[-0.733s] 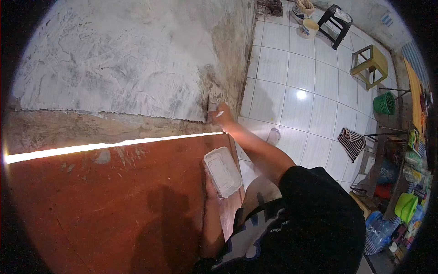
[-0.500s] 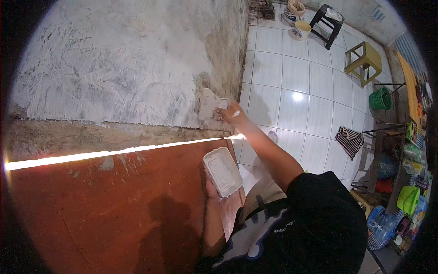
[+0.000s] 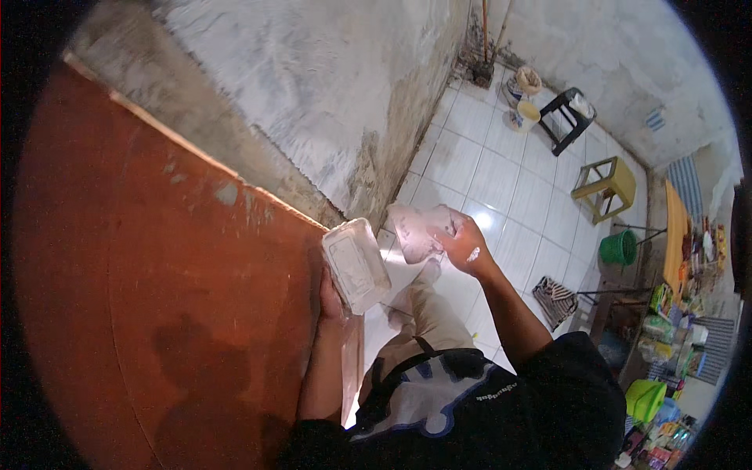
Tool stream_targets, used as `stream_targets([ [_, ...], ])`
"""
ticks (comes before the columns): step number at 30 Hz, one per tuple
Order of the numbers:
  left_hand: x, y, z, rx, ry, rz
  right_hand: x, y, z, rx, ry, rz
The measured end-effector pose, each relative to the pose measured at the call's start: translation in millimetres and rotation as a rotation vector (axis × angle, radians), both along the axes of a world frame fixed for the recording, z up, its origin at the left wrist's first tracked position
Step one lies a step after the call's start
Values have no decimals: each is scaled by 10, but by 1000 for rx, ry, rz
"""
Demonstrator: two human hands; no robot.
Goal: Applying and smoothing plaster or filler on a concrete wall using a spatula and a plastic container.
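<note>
My left hand (image 3: pixel 332 298) grips a white rectangular tub (image 3: pixel 381 270) from its left side; pale putty coats the inside. In my right hand (image 3: pixel 467 246) is a flat, putty-smeared scraper (image 3: pixel 413 229), its thumb and fingers pinched on the right edge. The scraper hangs over the floor, to the right of the tub and off the wall. Fresh white putty covers much of the wall (image 3: pixel 305 86), leaving a bare grey strip along its lower edge. A white smudge sits on the back of my right hand.
A reddish-brown panel (image 3: pixel 196 266) fills the left side. On the white tiled floor (image 3: pixel 489 168) stand a cream bucket (image 3: pixel 527 114), a dark stool (image 3: pixel 565 121), an olive stool (image 3: pixel 611 188) and a green basket (image 3: pixel 619 248). A striped cloth (image 3: pixel 555 301) lies near a cluttered table at right.
My right hand has come away from the wall with the scraper and moved right, over the floor. The view has turned, and the tub appears higher and farther left.
</note>
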State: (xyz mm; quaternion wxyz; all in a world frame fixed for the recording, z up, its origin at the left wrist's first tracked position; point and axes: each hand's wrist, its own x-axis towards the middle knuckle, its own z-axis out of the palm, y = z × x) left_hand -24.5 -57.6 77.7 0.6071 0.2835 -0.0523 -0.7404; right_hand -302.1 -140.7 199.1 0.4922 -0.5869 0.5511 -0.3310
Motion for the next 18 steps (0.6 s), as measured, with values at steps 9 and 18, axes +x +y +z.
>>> stream_targets([
  [9, -311, -273, 580, -310, -228, 57, 302, 299, 496, -394, 331, 58],
  [18, -364, -292, 1121, -293, -362, 26, 620, 479, 621, -476, 257, 29],
])
